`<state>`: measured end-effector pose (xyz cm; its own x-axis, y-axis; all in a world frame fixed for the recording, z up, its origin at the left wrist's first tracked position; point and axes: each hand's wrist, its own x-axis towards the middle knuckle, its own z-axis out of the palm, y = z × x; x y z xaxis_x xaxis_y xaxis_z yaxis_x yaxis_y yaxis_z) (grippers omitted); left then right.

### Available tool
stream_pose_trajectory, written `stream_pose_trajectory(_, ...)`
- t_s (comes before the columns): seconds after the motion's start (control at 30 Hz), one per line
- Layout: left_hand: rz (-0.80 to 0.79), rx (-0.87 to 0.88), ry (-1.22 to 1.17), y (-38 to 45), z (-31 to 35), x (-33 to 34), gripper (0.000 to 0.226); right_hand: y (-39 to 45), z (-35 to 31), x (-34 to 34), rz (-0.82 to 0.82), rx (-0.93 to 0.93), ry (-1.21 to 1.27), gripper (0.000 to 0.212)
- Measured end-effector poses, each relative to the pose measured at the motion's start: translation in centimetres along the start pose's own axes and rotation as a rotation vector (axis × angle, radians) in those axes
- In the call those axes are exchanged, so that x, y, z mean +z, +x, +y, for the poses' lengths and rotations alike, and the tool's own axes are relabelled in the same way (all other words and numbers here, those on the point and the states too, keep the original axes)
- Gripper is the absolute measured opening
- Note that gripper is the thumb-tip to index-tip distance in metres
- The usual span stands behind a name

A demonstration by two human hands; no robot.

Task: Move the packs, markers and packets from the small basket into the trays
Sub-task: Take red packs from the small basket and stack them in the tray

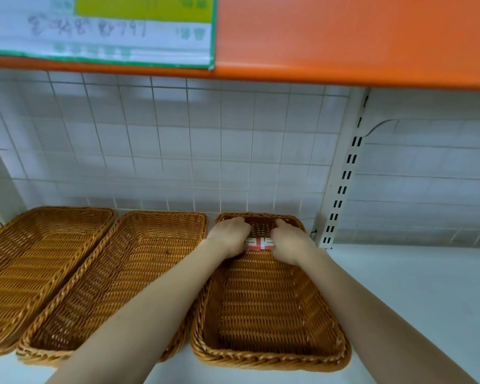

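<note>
Three wicker trays lie side by side on a white shelf. In the far end of the right tray (269, 356) sit red-and-white packs (260, 243). My left hand (230, 234) grips the packs' left end and my right hand (287, 241) grips their right end, fingers curled over the tops. Only a narrow strip of the packs shows between the hands. The middle tray (117, 286) and the left tray (36, 261) hold nothing I can see. The small basket is out of view.
A white wire grid and tiled wall stand behind the trays. An orange shelf (344, 40) with a paper label (100, 31) hangs overhead. A slotted white upright (341, 189) rises right of the trays, with white shelf surface (416, 295) beyond it.
</note>
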<state>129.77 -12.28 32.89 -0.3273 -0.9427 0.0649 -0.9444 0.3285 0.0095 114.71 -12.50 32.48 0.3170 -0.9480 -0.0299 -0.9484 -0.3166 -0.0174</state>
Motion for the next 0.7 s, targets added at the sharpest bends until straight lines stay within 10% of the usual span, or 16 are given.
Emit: stream_pose_trajectory(0.7,-0.053,0.078,0.056,0.1,-0.4,0.0,0.03,-0.7,1.1,-0.4,-0.057,-0.164,-0.036,0.032)
